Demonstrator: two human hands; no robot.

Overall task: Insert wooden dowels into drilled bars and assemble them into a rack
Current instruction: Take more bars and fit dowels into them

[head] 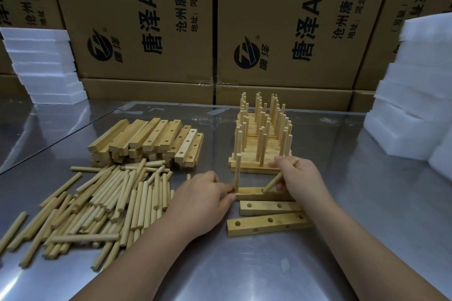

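On the bench [244, 266], the left hand [203, 199] grips the bar [252, 195] end to steady it; the right hand's [299, 178] fingers clamp a tilted dowel [272, 183], seeking the middle hole. Loose dowels [110, 198] wait at 8 o'clock, finished bars [254, 151] at 12.

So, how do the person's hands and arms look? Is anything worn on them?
The left hand and right hand are bare, with no gloves. The left forearm and right forearm are bare too: no sleeve reaches into view, and no watch or bracelet shows at the wrists.
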